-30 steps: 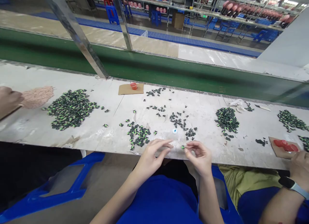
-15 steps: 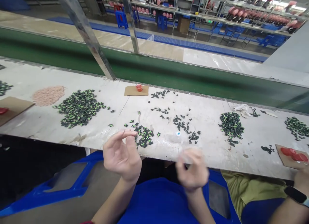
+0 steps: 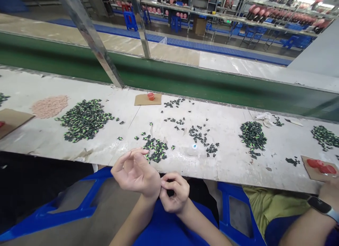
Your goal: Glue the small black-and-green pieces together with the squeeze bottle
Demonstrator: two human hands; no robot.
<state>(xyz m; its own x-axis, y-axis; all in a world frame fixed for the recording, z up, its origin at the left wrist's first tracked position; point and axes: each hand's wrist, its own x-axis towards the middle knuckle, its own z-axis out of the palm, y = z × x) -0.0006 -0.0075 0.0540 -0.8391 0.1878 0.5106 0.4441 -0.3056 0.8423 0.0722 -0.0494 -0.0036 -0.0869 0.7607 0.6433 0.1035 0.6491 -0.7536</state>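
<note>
My left hand (image 3: 136, 175) is raised in front of the table's near edge, palm turned up. Its fingers are loosely curved, the thumb lies close to them, and nothing shows in the palm. Thumb and forefinger of my right hand (image 3: 174, 193) are pinched together against the left wrist; whatever is between them is too small to make out. Just beyond the left hand lies a pile of small black-and-green pieces (image 3: 156, 150). Farther right are scattered small black pieces (image 3: 197, 134) and a clear bottle with a blue tip (image 3: 194, 149).
A larger black-and-green heap (image 3: 84, 120) and pale pink pieces (image 3: 50, 106) lie left on the white table (image 3: 190, 166). A red cup (image 3: 150, 96) stands on cardboard (image 3: 139, 100). Another heap (image 3: 253, 135) lies right, near a co-worker's arm (image 3: 309, 224). A metal post (image 3: 90, 37) rises behind.
My right hand has moved left from in front of the bottle to my left wrist, its fingertips now touching there. My left hand stays nearly in place. The view has shifted slightly.
</note>
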